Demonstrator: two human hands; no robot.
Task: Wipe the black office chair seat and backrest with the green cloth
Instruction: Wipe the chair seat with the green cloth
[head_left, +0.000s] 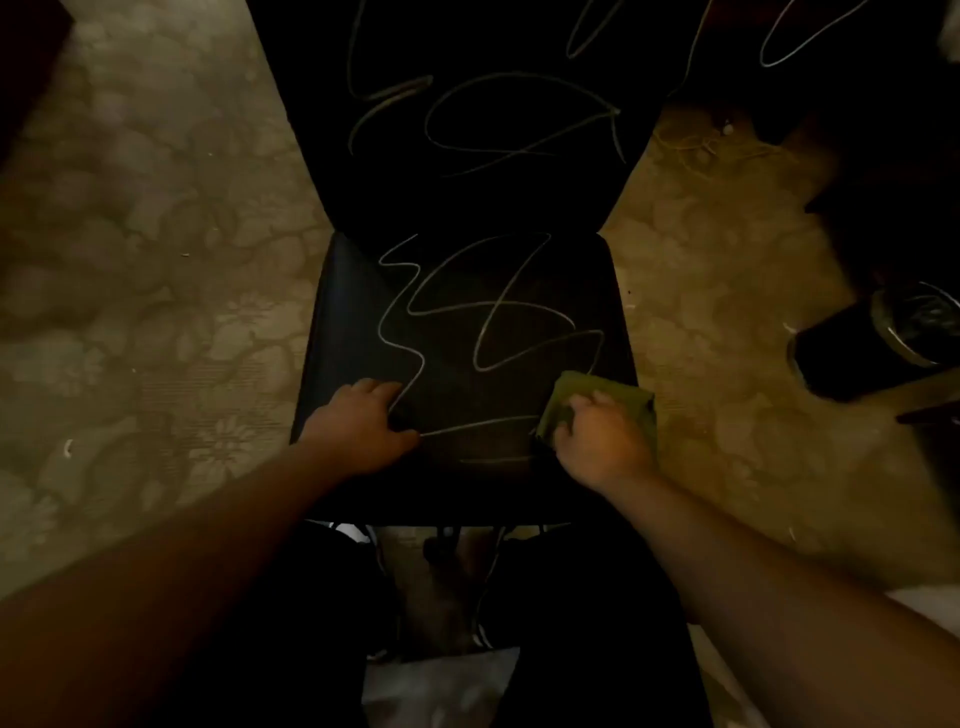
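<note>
The black chair seat (457, 332) lies straight ahead of me, covered in pale scribbled lines. Behind it rises the black backrest (467, 156), scribbled over the same way. My right hand (602, 441) is closed on the green cloth (608, 397) and presses it onto the seat's front right corner. My left hand (363, 426) rests flat on the front left of the seat, fingers spread, holding nothing. Part of the cloth is hidden under my right hand.
Patterned beige carpet (156, 312) spreads on both sides of the chair. A black bin (878, 343) lies tipped at the right. Dark furniture (883, 156) fills the upper right corner. My dark-clothed legs (311, 623) are below the seat's front edge.
</note>
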